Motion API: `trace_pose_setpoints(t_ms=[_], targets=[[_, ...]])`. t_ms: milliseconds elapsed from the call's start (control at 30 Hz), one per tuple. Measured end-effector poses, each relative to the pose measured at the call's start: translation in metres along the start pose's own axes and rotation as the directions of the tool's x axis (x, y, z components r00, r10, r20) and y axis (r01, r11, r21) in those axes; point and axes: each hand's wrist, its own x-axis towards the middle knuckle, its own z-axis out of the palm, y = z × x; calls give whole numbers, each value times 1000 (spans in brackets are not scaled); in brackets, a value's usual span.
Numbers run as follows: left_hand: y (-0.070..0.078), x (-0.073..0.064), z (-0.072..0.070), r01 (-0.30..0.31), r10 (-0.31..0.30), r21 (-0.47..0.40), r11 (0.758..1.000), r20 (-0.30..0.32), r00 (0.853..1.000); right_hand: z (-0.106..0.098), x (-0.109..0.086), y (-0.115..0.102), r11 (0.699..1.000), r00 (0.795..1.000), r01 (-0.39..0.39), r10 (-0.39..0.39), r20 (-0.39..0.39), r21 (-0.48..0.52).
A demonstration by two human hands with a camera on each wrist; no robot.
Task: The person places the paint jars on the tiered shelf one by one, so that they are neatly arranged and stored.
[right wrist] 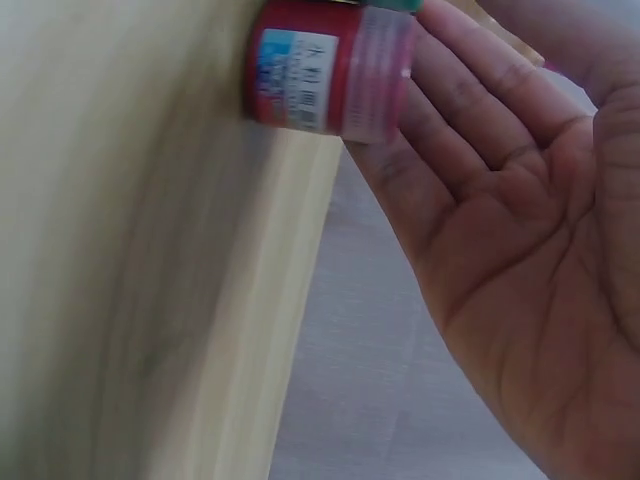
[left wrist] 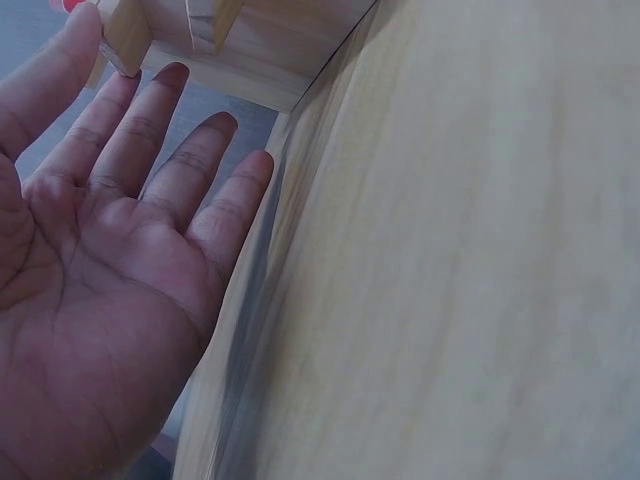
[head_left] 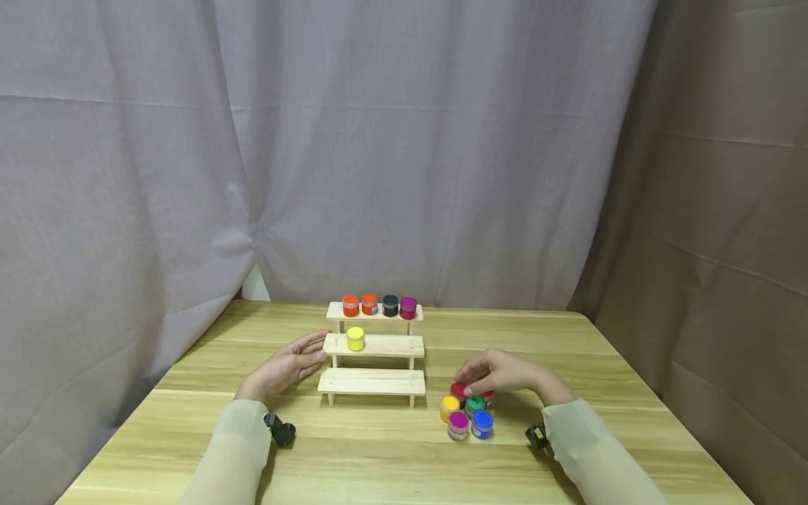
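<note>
My left hand (head_left: 292,362) is beside the left end of a three-step wooden rack (head_left: 372,382), fingers extended, fingertips at its middle step. The left wrist view shows its bare palm. My right hand (head_left: 501,370) reaches over a cluster of small paint jars, thumb and fingertips pinching a dark red paint jar (head_left: 459,391) at its lid. Another red paint jar (right wrist: 315,70), with a white and blue label, lies close before the fingers in the right wrist view. Green (head_left: 475,405), yellow-orange (head_left: 449,407), purple (head_left: 458,424) and blue (head_left: 482,423) jars stand around.
On the rack's top step stand two orange-red jars (head_left: 351,306), a black jar (head_left: 391,306) and a purple jar (head_left: 408,308). One yellow jar (head_left: 355,339) is on the middle step's left part. A grey curtain (head_left: 404,154) hangs behind the wooden table (head_left: 543,463).
</note>
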Motion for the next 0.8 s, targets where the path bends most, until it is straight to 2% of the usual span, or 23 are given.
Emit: trace_pose_setpoints(t_ms=[133,400,633,800], targets=[[-1,0,0,-1,1,3,1000,-4,1000,3,1,5,1000,1000,-28,28,3,13],[1,1,0,-5,5,0,1000,-4,1000,5,4,6,1000,1000,-19,19,-13,-15],[2,0,1,0,0,5,1000,-1,1000,8,5,4,997,999,-33,32,15,63],[1,0,1,10,-9,14,1000,-10,1000,10,7,4,999,999,-23,22,27,48]])
